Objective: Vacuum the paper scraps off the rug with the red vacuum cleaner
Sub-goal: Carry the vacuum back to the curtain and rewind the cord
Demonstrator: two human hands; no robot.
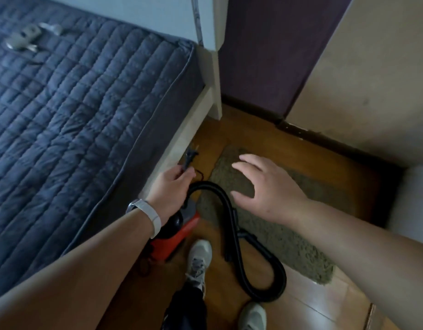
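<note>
The red vacuum cleaner (pixel 174 236) stands on the wooden floor beside the bed, partly hidden by my left forearm. Its black hose (pixel 232 225) loops over the near edge of the olive-brown rug (pixel 284 236). My left hand (pixel 172 189) pinches the dark power plug (pixel 189 158), whose thin cord hangs down toward the vacuum. My right hand (pixel 267 186) hovers over the rug with fingers spread, holding nothing. No paper scraps show clearly on the rug.
A bed with a blue quilted cover (pixel 70 110) fills the left, its pale frame (pixel 182 132) running along the floor. A purple wall (pixel 272 51) and a beige cabinet (pixel 367 75) close off the back and right. My white shoes (pixel 198 263) stand near the vacuum.
</note>
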